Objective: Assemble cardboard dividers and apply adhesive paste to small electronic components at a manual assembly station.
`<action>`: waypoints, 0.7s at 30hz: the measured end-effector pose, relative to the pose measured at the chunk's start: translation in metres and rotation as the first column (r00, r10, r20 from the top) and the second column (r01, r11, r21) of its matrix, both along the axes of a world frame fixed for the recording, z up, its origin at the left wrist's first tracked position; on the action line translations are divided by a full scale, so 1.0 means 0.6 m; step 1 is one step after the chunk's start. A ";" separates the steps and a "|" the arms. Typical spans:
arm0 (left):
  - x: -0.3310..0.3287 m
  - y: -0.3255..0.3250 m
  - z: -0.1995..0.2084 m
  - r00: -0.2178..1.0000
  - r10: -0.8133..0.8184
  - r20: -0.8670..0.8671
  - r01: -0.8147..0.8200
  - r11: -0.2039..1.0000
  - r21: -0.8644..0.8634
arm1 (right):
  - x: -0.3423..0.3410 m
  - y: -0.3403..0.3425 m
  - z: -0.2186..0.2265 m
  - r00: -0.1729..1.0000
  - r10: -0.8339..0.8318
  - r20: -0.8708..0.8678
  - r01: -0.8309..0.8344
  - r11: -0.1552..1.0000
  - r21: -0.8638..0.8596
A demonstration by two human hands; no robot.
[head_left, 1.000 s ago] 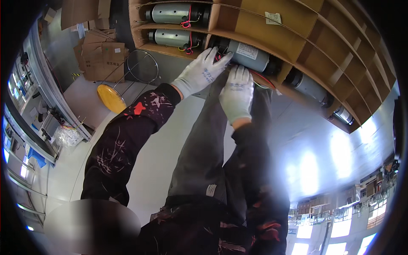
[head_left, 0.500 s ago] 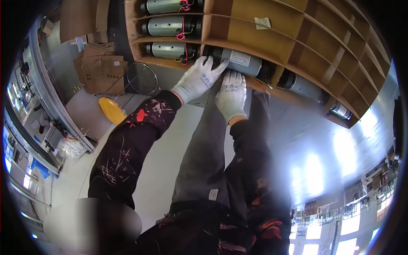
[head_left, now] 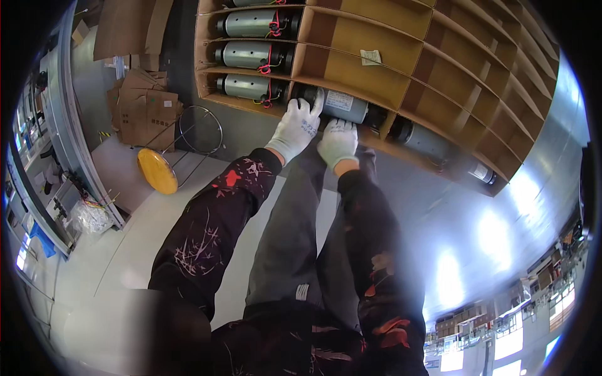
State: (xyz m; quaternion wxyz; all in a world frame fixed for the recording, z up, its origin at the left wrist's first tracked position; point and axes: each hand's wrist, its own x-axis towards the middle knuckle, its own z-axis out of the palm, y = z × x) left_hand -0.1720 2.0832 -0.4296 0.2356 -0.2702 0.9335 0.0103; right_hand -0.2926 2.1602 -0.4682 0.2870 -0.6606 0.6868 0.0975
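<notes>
A grey cylindrical electric motor (head_left: 353,110) with a white label and dark ends lies in a near compartment of a cardboard divider box (head_left: 348,55). My left hand (head_left: 297,130), in a white glove, grips its dark left end, with the thumb along the top. My gloved right hand (head_left: 339,141) is closed at the near side of the same motor, fingertips curled over the box edge against its body; their undersides are hidden. Left of it, a motor (head_left: 246,87) with red and yellow wires fills its own compartment. Another motor (head_left: 421,137) lies to the right.
More motors (head_left: 249,55) sit in the left column. A paper slip (head_left: 370,57) lies in a middle compartment. On the left floor are an overturned stool (head_left: 157,170) with a round yellow seat, and flattened cardboard (head_left: 142,111). A metal frame (head_left: 84,135) stands farther left.
The view has shifted, so the box appears slightly lower and farther left. The labelled motor seems to sit a little deeper in its compartment, with both hands still at it.
</notes>
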 end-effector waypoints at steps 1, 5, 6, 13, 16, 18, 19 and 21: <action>0.014 0.012 -0.027 0.975 0.220 -0.025 -0.217 0.972 0.090 | 0.027 0.010 0.005 0.980 -0.038 -0.198 0.000 0.983 -0.186; -0.029 0.002 0.014 0.994 0.049 0.099 -0.049 0.999 -0.001 | -0.055 0.015 0.026 0.995 -0.058 -0.080 0.071 0.982 0.175; -0.028 0.003 0.002 0.994 0.055 0.093 -0.053 0.998 -0.022 | -0.060 0.015 0.017 0.997 -0.041 -0.067 0.049 0.992 0.120; 0.030 0.040 0.144 0.880 0.437 -0.187 -0.390 0.889 0.240 | -0.184 0.058 0.126 0.868 -0.168 0.467 0.199 0.980 -0.017; 0.137 0.177 0.219 0.661 0.695 -0.285 -0.651 0.719 0.245 | -0.286 0.166 0.198 0.793 -0.437 0.426 0.443 0.892 0.090; 0.239 0.336 0.274 0.488 0.864 -0.123 -0.833 0.503 0.232 | -0.324 0.253 0.247 0.860 -0.390 0.329 0.429 0.902 -0.050; 0.247 0.409 0.287 0.409 0.912 -0.014 -0.887 0.401 0.228 | -0.405 0.329 0.221 0.924 -0.350 0.151 0.361 0.932 -0.046; 0.278 0.536 0.350 0.177 0.944 0.279 -0.967 0.114 0.228 | -0.495 0.417 0.203 0.993 -0.092 0.078 0.104 0.981 -0.165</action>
